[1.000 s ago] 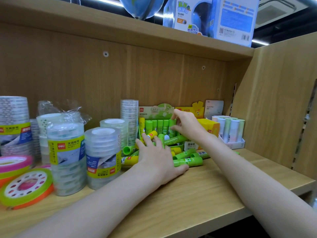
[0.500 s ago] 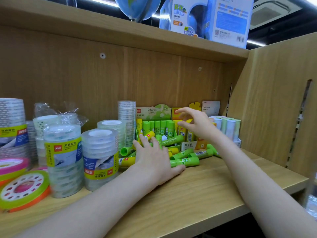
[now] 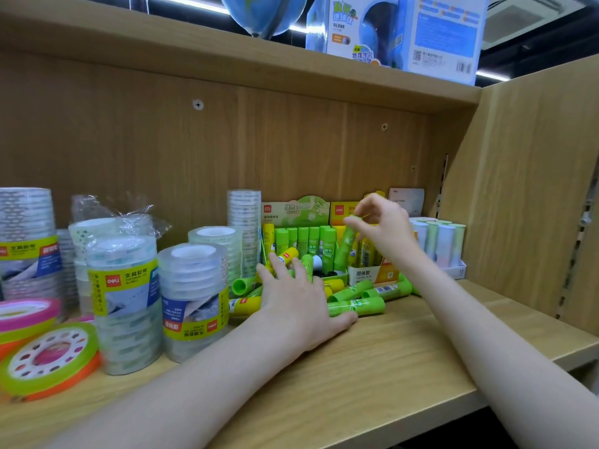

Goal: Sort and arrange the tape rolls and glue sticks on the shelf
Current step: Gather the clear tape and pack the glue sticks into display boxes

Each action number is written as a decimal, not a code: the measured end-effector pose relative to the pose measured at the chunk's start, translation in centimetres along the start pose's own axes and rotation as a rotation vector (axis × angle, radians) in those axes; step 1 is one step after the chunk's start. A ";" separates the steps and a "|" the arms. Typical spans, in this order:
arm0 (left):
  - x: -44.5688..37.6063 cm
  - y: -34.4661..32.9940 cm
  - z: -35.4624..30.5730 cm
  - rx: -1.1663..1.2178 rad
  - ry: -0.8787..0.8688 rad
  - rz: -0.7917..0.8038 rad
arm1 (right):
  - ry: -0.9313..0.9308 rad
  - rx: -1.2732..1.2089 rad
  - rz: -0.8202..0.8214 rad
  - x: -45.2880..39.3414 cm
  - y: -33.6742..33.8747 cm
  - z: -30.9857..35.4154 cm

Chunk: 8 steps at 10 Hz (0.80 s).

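Loose green and yellow glue sticks (image 3: 356, 307) lie in a heap on the wooden shelf (image 3: 372, 377). My left hand (image 3: 298, 306) rests flat on that heap, fingers spread. Behind it a green display box (image 3: 295, 210) holds upright green sticks, with a yellow display box (image 3: 338, 210) to its right. My right hand (image 3: 385, 228) pinches the cap of one green glue stick (image 3: 343, 249), which hangs tilted between the two boxes. Stacks of clear tape rolls (image 3: 194, 293) stand to the left of the heap.
Neon tape rolls (image 3: 48, 361) lie at the far left front. A white tray of pastel glue sticks (image 3: 444, 244) stands at the back right against the side panel (image 3: 534, 189). Globe boxes (image 3: 389, 30) sit on the shelf above.
My right hand moved from the green box toward the yellow box and now pinches a green glue stick. My left hand has stayed on the heap.
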State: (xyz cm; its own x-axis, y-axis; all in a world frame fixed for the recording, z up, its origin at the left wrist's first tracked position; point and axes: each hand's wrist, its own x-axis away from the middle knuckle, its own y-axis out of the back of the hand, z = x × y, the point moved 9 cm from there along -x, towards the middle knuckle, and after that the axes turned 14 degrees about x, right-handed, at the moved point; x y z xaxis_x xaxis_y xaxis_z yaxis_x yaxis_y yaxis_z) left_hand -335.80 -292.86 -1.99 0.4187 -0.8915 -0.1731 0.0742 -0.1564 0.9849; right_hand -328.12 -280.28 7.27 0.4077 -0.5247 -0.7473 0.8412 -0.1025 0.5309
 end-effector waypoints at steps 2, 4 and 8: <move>-0.1 0.0 0.0 0.000 -0.003 -0.007 | 0.177 0.284 0.097 0.4 -2.9 2.3; -0.2 -0.1 0.0 0.011 0.003 -0.004 | 0.171 0.384 0.103 0.3 -3.2 2.5; 0.0 0.0 0.0 0.021 0.007 -0.006 | 0.417 0.800 0.400 3.0 -8.1 3.6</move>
State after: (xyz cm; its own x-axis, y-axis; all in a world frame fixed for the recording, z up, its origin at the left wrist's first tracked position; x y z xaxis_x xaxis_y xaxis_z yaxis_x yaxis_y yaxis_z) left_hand -335.78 -292.85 -2.04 0.4247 -0.8874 -0.1793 0.0582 -0.1709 0.9836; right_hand -334.99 -284.07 2.20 0.8315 -0.3208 -0.4535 0.1889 -0.6044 0.7739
